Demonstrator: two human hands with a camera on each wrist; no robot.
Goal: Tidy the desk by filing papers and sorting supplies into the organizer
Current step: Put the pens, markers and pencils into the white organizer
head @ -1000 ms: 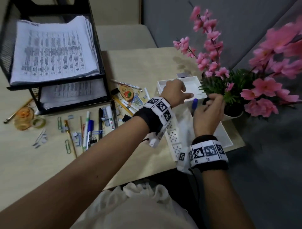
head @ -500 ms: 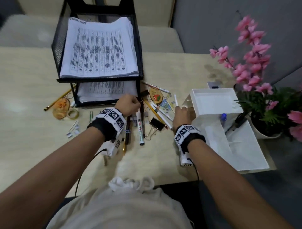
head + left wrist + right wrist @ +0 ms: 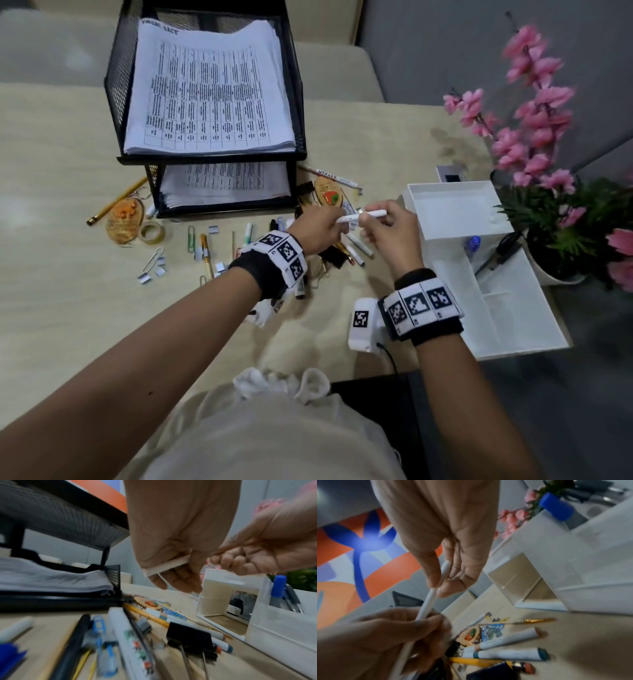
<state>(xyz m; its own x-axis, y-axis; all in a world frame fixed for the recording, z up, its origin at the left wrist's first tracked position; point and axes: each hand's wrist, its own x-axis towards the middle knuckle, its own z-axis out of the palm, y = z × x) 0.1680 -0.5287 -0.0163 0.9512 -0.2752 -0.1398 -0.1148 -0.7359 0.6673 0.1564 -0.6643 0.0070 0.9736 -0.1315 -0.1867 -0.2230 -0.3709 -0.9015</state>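
The white organizer [image 3: 455, 219] stands at the desk's right edge, its open compartments just right of the right hand [image 3: 394, 236]. A slim white pen [image 3: 364, 216] is pinched at both ends — the left hand [image 3: 318, 229] grips the far end — its axis running left-right above the clutter.

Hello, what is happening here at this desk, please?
A person is tidying a desk. Both hands, the left hand and the right hand, hold one white pen above the loose supplies. The white organizer to the right already holds a blue-capped marker and scissors. Papers lie in the black mesh tray. Many pens and clips still lie on the desk.
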